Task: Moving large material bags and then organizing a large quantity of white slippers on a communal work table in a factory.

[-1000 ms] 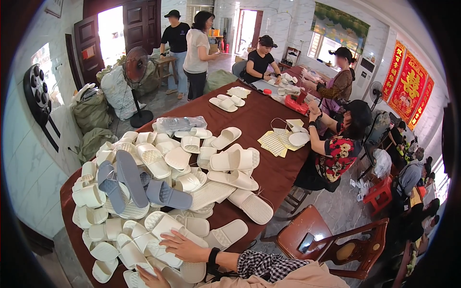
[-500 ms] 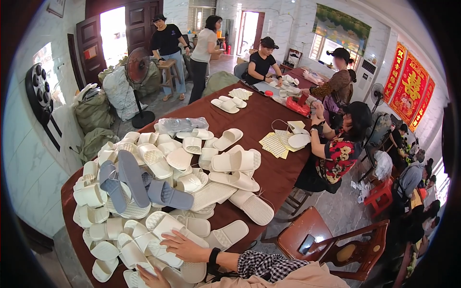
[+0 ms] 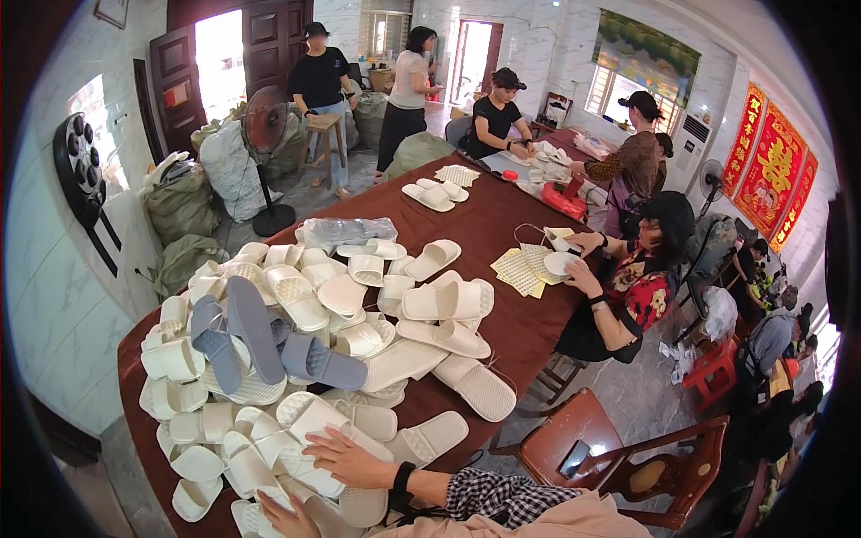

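Observation:
A large heap of cream slippers (image 3: 296, 300) covers the near left of the table, several of them tied in pairs with thin string. My right hand (image 3: 352, 459), a black band at its wrist, lies with fingers spread on a cream slipper (image 3: 309, 417) at the heap's near edge. Low in the picture, my left hand (image 3: 287, 517) rests on the slippers beside it, fingers extended and partly cut off by the lower edge. Grey-blue slippers (image 3: 251, 327) lie on top of the heap, beyond my hands.
The table (image 3: 502, 332) has a dark red cloth. At its right side a seated co-worker (image 3: 641, 269) handles a cream slipper beside yellow sticker sheets (image 3: 520, 269). A wooden chair (image 3: 583, 435) with a phone stands at my right. A floor fan (image 3: 266, 134) and sacks (image 3: 179, 202) stand left.
My hands stay in place on the slippers. The co-worker at the right has brought both hands down to the slipper by the sticker sheets. The view has shifted slightly.

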{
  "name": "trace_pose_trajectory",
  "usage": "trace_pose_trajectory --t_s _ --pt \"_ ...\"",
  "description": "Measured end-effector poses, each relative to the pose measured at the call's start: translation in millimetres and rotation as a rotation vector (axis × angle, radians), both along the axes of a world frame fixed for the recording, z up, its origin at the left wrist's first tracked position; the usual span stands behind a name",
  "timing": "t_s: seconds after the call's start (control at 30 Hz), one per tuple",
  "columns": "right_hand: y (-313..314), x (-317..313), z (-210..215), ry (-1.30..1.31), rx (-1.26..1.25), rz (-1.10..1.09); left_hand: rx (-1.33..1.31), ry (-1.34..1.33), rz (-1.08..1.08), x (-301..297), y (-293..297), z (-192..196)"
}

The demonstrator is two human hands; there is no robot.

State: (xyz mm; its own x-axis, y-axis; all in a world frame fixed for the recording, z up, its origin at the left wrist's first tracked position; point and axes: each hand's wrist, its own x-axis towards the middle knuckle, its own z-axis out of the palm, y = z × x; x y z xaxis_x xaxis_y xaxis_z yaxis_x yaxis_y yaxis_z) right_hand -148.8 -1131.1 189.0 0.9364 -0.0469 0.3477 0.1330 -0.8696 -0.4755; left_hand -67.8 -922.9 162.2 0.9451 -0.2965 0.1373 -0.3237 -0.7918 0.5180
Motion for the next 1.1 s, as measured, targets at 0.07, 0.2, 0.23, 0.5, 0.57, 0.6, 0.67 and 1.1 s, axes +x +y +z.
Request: trace_pose_trajectory --t_s 0.07,0.2,0.23,0.5,0.57,0.6,0.67,1.1 --pt "0 1 1 0.008 -0.008 0.001 0.014 -0.005 0.006 1 1 -3" --pt "0 0 0 -0.022 0.006 0.002 0.025 0.002 0.007 1 1 -3" --pt "0 0 -1 -0.013 -0.008 -0.003 0.025 0.002 0.007 1 1 -3" --pt "0 0 0 0.008 -0.011 -0.001 -0.005 -0.005 -0.005 1 2 -3" --pt "0 0 1 0.011 0.001 0.007 0.002 -0.008 -0.006 2 3 -7" --pt "0 0 2 0.011 0.001 0.008 0.008 -0.01 -0.008 3 3 -8" --pt "0 -1 2 0.012 0.019 0.007 0.005 -0.008 -0.007 3 3 -8" --pt "0 0 1 0.013 -0.018 -0.009 0.013 0.011 -0.015 2 4 -7"
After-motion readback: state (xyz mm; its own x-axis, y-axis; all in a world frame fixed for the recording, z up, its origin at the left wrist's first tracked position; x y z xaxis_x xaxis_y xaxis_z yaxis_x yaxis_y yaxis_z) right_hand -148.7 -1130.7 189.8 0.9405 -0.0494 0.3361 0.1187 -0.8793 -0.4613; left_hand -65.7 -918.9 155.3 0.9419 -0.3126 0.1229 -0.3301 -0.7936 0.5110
